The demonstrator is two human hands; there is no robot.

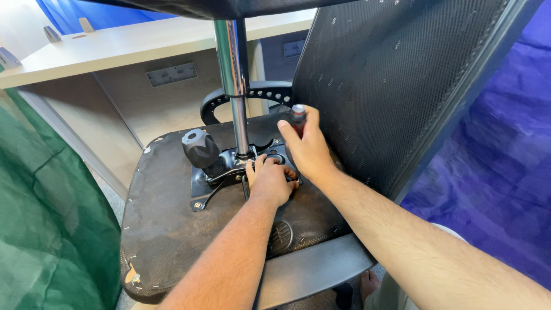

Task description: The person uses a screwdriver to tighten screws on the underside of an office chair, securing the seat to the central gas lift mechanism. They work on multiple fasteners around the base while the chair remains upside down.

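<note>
The screwdriver [298,117] tip is hidden behind both hands [287,166].

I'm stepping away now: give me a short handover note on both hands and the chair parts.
Left hand: pressed on the black mechanism plate under the upturned seat.
Right hand: grip closed on an upright screwdriver, tip hidden at the plate.
Chrome gas column stands in the plate; knob beside it.
Done: one plate corner screw visible.
Left: fastener under the screwdriver, state unclear.
</note>
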